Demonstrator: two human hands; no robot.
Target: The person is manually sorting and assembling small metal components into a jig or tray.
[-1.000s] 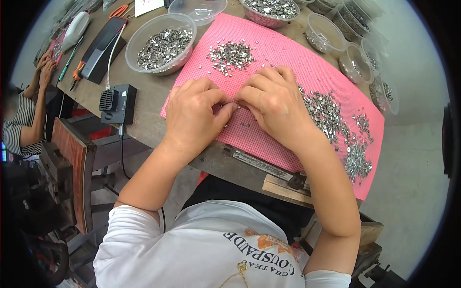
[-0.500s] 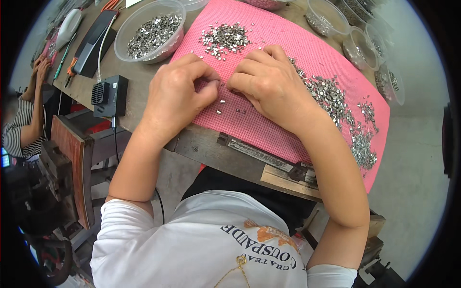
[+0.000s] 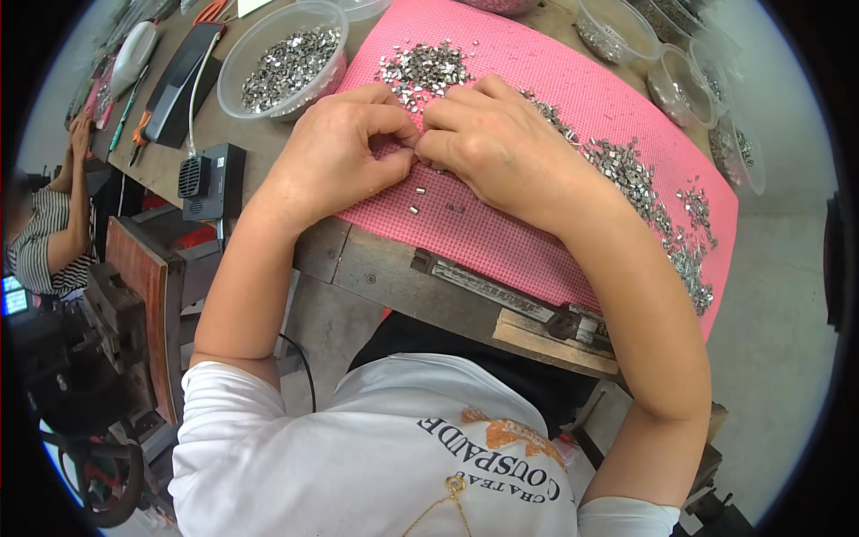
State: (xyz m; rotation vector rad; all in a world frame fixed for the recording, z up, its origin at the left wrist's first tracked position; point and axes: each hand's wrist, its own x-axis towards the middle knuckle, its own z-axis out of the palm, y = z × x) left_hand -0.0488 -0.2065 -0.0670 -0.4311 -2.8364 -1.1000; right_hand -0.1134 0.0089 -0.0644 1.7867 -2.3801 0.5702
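Above a pink textured mat [image 3: 528, 259], my left hand [image 3: 344, 148] and my right hand [image 3: 492, 143] meet fingertip to fingertip. Both are closed in a pinch, and whatever lies between the fingers is too small and hidden to name. Two loose silvery metal pieces [image 3: 417, 200] rest on the mat just below the fingertips. Beyond my hands is a heap of small shiny metal pieces [image 3: 425, 67]. A longer heap of similar metal pieces [image 3: 631, 174] spreads beside my right forearm, with a cluster of thin metal pins [image 3: 689, 268] at its near end.
A clear plastic bowl [image 3: 230, 85] of metal pieces stands left of the mat. Several clear tubs [image 3: 676, 98] line the far right edge. On the left are a black box with a cable [image 3: 215, 183] and a dark tool holder [image 3: 182, 85]. Another person [image 3: 58, 228] sits farther left.
My hands have come together, the right one moving left until the fingertips touch. The whole view has shifted slightly. The two loose metal pieces stay in place on the mat.
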